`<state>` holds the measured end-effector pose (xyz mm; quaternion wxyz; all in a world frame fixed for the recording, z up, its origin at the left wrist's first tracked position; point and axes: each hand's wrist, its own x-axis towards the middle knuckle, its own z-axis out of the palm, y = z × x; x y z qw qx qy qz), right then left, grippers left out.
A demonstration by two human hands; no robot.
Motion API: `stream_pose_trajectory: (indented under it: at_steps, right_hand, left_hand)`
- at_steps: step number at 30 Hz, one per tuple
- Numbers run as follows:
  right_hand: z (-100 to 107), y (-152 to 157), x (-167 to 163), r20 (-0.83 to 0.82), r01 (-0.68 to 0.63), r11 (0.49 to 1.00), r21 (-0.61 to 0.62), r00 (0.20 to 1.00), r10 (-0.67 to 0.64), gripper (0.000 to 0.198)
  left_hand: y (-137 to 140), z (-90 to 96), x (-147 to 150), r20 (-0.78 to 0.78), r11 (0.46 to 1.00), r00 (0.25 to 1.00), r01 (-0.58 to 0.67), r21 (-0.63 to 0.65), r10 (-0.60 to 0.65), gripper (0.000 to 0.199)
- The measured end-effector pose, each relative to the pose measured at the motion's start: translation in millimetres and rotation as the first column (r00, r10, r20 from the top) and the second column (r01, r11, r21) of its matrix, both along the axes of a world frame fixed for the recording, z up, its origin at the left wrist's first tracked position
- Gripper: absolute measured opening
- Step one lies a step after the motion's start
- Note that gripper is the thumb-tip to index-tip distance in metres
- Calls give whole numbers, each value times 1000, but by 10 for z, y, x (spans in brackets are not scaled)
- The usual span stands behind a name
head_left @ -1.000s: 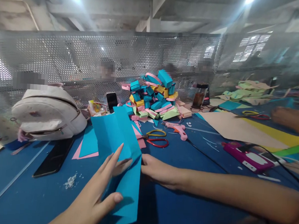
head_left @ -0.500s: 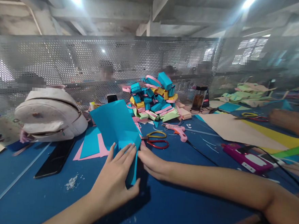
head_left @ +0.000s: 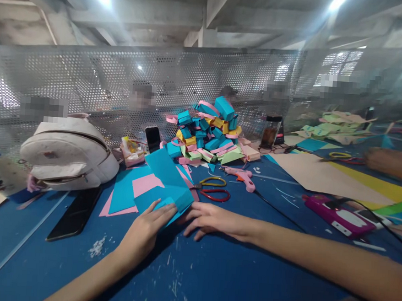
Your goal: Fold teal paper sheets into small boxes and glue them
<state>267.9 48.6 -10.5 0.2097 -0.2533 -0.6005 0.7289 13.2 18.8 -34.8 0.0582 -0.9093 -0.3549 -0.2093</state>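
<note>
Left hand (head_left: 147, 229) lies flat, fingers pressing down on a folded turquoise paper sheet (head_left: 166, 184) on the blue table (head_left: 230, 272), not gripping it. Right hand (head_left: 213, 219) lies open, fingertips spread, touching the sheet's right edge. The sheet's far flap tilts up. Yellow-and-red-handled scissors (head_left: 214, 188) lie just behind, near a pink glue gun (head_left: 242, 175) and a pile of small coloured paper boxes (head_left: 209, 135).

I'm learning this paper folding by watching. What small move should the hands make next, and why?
Probably run the left hand along the fold to crease it. The blue sheet lies folded on the table, its far flap raised, and the right hand rests flat beside its edge.
</note>
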Motion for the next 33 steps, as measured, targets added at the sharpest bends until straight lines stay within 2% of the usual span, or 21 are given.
stream_pose_trajectory:
  at_steps: [2,3,4,5,6,7,8,9,10,12,13,16,18,22,28,33]
  right_hand:
    - [-18,45,260,102,-11,992,129,995,-2,49]
    - [-28,79,408,157,26,973,230,986,-64,45]
    - [-39,121,566,208,89,931,354,963,-171,40]
    - [-48,169,730,252,157,860,485,917,-309,34]
    - [-55,220,895,302,202,768,608,836,-459,29]
    - [-58,272,1057,358,192,666,721,719,-595,27]
    - [-59,325,1212,408,150,571,807,558,-723,26]
    - [-57,376,1355,439,90,508,857,390,-810,26]
    - [-55,426,1482,446,90,489,868,295,-845,27]
    - [-61,523,1674,471,104,497,862,201,-859,33]
    - [-73,571,1736,500,112,523,845,183,-846,35]
    - [-143,708,1788,570,124,603,788,224,-791,42]
    - [-200,791,1734,583,130,625,770,254,-772,44]
    - [-257,916,1547,594,126,637,760,264,-760,45]
    - [-236,1046,1409,617,109,649,753,224,-754,27]
    - [-213,1089,1430,562,134,615,777,291,-774,25]
  left_hand:
    - [-7,-22,-61,7,999,999,-36,7,36,88]
    - [-11,-26,-92,7,998,999,-53,14,53,88]
    - [-15,-28,-124,3,997,998,-67,25,67,89]
    - [-17,-29,-155,-7,997,997,-75,33,75,90]
    - [-18,-30,-185,-22,996,996,-80,38,81,90]
    - [-17,-34,-210,-38,995,995,-86,40,87,89]
    - [-16,-40,-230,-55,995,994,-91,43,94,88]
    - [-16,-47,-242,-72,995,993,-94,45,97,86]
    - [-18,-55,-248,-90,994,991,-94,48,99,84]
    - [-28,-62,-240,-120,994,988,-93,49,98,80]
    - [-36,-60,-229,-134,995,986,-95,40,99,78]
    - [-69,-31,-195,-155,993,982,-113,-14,110,73]
    - [-91,-9,-184,-147,993,984,-111,-45,103,70]
    - [-113,0,-193,-124,995,990,-76,-62,68,64]
    - [-99,-48,-239,31,992,999,21,-123,-17,59]
    - [-77,-56,-264,193,968,981,29,-248,20,51]
